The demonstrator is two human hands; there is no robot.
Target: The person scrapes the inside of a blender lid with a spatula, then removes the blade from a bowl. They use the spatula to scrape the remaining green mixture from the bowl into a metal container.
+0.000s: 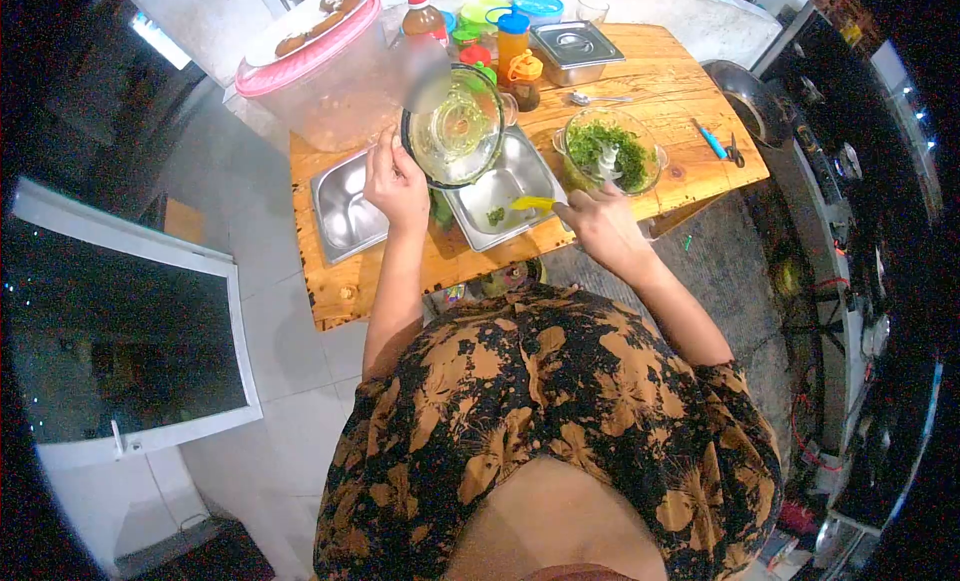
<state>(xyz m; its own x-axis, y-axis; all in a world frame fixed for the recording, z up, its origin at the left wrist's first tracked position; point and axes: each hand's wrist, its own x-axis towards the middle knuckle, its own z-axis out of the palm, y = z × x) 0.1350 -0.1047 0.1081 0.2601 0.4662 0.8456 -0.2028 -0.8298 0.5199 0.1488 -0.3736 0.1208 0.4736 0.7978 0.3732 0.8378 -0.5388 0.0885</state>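
My left hand (396, 186) grips the dark rim of a clear round lid (440, 146), tilted up above the steel pans, with green bits stuck to its inside. A yellow spatula (533, 203) is held in my closed right hand (603, 226), its blade over the nearer right steel pan (484, 243). A small clump of chopped greens (495, 216) lies in that pan. Just beyond my right hand stands a clear bowl (660, 161) of chopped greens (625, 151) with a white blade hub (607, 159) in the middle.
Another steel pan (330, 196) sits at left, by a large pink-lidded tub (330, 111) with a plate (290, 53) on top. Bottles (513, 46) and a lidded steel container (577, 51) stand behind. A spoon (600, 100), blue-handled knife (713, 141) and scissors (736, 151) lie rightward.
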